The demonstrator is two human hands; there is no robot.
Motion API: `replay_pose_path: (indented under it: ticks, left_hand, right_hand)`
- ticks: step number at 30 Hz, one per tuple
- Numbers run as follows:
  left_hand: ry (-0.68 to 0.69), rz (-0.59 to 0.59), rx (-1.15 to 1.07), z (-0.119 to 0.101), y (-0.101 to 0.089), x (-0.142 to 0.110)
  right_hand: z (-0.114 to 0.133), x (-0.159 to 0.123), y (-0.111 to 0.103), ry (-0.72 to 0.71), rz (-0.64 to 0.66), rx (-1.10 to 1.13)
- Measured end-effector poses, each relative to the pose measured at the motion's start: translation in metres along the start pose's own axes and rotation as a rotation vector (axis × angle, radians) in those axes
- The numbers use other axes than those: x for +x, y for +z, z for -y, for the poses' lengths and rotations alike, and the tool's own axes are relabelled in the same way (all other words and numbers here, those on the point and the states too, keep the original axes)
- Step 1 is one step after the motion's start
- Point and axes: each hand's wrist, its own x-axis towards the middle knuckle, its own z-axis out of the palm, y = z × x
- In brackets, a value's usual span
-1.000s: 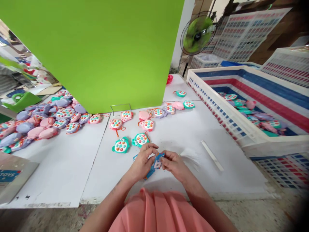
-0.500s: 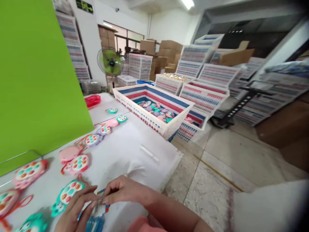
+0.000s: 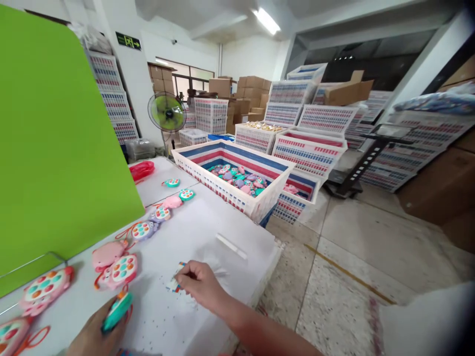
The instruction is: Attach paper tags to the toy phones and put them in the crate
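Observation:
My left hand [image 3: 95,334] sits at the bottom left edge of the view, gripping a teal round toy with coloured buttons [image 3: 118,311]. My right hand [image 3: 201,284] rests low over the white table [image 3: 237,277], its fingertips pinching a small blue-and-white printed card [image 3: 174,283]. Part of the card is hidden by my fingers. Nearest my left hand lie a pink toy with buttons [image 3: 121,272] and a pink plush-like pouch [image 3: 107,255]. A purple toy [image 3: 143,230] lies farther along the table.
A tall green board [image 3: 63,148] stands along the table's left side. To the right, the table edge drops to a speckled floor. A white crate of toys [image 3: 226,190] stands beyond the table, with a fan [image 3: 166,112], stacked crates and cardboard boxes behind it.
The view has swung up and right, away from the table. My left hand has left the card and now holds the teal toy. My right hand has lowered the card towards the table.

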Motion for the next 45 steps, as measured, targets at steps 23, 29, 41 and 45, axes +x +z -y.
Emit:
replay_pose_path:
  ticks: [23,29,41,45]
  left_hand:
    - [-0.089,0.461,-0.758,-0.109,0.006,-0.075]
    - [-0.072,0.417,-0.741,-0.113,0.006,-0.082]
    - [-0.122,0.33,-1.382,-0.129,-0.015,-0.087]
    - [-0.2,0.222,-1.493,-0.12,-0.01,-0.077]
  right_hand:
    - [0.027,-0.002,0.004,-0.551,-0.203,-0.544]
    - [0.028,-0.001,0.007,-0.591,-0.215,-0.495]
    - [0.012,0.011,0.003,-0.387,-0.224,-0.353]
    - [0.015,0.006,-0.004,-0.405,-0.207,-0.403]
